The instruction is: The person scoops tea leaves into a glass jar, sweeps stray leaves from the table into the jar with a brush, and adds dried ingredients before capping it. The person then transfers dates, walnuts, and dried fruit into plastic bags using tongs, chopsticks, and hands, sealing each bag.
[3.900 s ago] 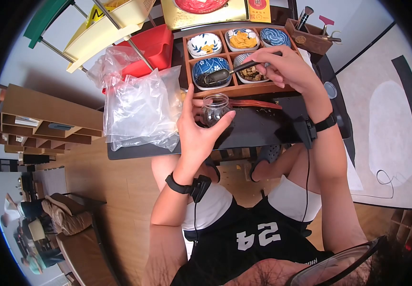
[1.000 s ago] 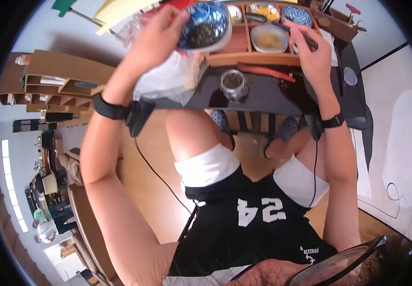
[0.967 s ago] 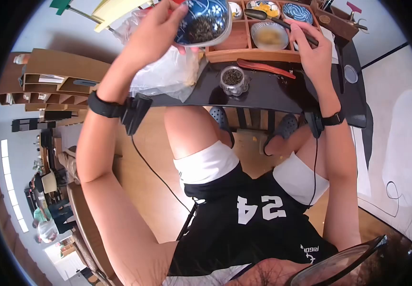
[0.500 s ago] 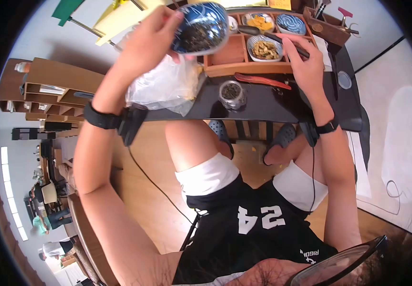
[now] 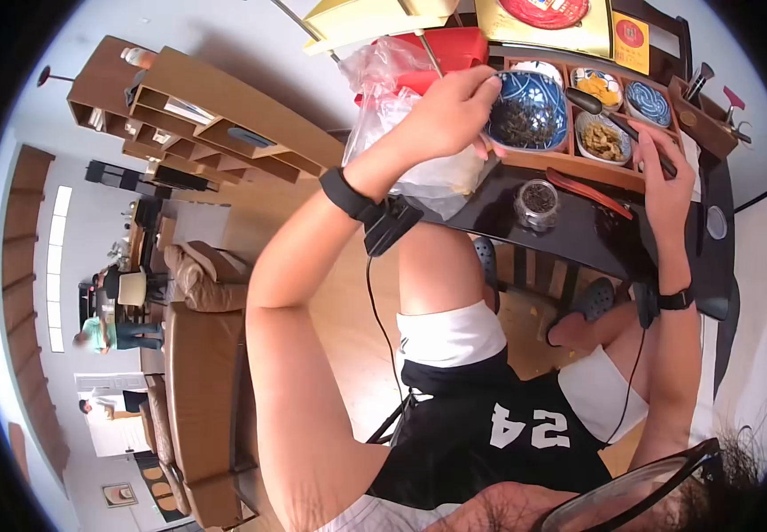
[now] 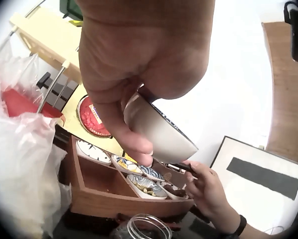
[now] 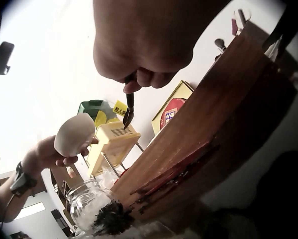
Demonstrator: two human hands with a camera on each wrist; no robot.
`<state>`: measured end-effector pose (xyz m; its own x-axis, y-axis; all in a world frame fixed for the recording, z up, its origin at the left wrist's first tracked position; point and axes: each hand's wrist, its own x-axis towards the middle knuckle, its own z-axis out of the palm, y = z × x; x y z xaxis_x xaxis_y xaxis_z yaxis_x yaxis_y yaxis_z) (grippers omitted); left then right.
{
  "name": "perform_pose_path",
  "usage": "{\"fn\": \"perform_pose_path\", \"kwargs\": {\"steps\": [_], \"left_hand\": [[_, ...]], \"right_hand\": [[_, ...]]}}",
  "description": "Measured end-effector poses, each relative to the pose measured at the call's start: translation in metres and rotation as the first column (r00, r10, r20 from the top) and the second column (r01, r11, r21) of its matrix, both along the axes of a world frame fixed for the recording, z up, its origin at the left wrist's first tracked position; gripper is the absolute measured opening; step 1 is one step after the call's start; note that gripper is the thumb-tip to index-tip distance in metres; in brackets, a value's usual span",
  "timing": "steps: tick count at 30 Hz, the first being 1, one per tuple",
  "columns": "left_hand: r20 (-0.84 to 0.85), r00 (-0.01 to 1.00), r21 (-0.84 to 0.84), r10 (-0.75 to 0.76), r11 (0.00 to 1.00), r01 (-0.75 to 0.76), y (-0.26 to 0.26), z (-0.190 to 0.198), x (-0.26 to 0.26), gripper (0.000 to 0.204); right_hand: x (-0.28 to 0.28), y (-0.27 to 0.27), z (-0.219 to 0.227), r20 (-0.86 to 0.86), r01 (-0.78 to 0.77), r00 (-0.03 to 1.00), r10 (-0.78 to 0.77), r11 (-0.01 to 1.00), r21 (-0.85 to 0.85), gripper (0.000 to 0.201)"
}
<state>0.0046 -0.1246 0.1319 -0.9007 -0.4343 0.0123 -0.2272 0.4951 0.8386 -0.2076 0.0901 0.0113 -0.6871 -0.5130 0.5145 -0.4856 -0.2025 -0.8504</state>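
My left hand grips the rim of a blue patterned bowl holding dark dried leaves, tilted above the left end of the wooden tray. In the left wrist view the white underside of the bowl shows below the palm. My right hand pinches the handle of a dark scoop, whose head lies over the tray's bowls; the right wrist view shows the scoop under the fingers. An uncapped glass jar with dark leaves inside stands on the black table below the bowl.
The wooden tray holds several small bowls. A reddish wooden stick lies between jar and tray. Plastic bags and a red bin are at left, a brush holder at right.
Since the earliest frame, my left hand has left the jar and lifted the blue bowl from the tray. My right hand holds the scoop throughout. Lately the head view has swung left; the hands keep their holds.
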Motion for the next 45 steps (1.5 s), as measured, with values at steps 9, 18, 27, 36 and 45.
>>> {"fn": "perform_pose_path", "kwargs": {"steps": [9,18,27,36,45], "left_hand": [[-0.276,0.942,0.228,0.191,0.965,-0.129,0.026,-0.083,0.010,0.037],[-0.576,0.755,0.142,0.313,0.948,-0.284,0.052,-0.105,-0.002,0.041],[-0.601,0.743,0.061,0.294,0.944,-0.324,0.054,-0.119,-0.007,0.045],[-0.643,0.721,0.048,0.258,0.953,-0.299,0.051,-0.138,-0.010,0.054],[-0.641,0.735,-0.023,0.222,0.951,-0.308,0.048,-0.150,-0.011,0.068]], "right_hand": [[0.035,0.020,0.033,0.254,-0.184,0.939,0.231,0.963,-0.196,0.015],[0.067,0.013,0.045,-0.372,-0.141,0.920,0.123,0.990,-0.023,0.021],[0.069,0.006,0.035,-0.527,-0.160,0.833,0.166,0.985,0.057,0.036],[0.068,0.009,0.038,-0.579,-0.167,0.798,0.167,0.984,0.054,0.037],[0.072,0.013,0.041,-0.595,-0.194,0.774,0.214,0.976,0.099,0.034]]}}
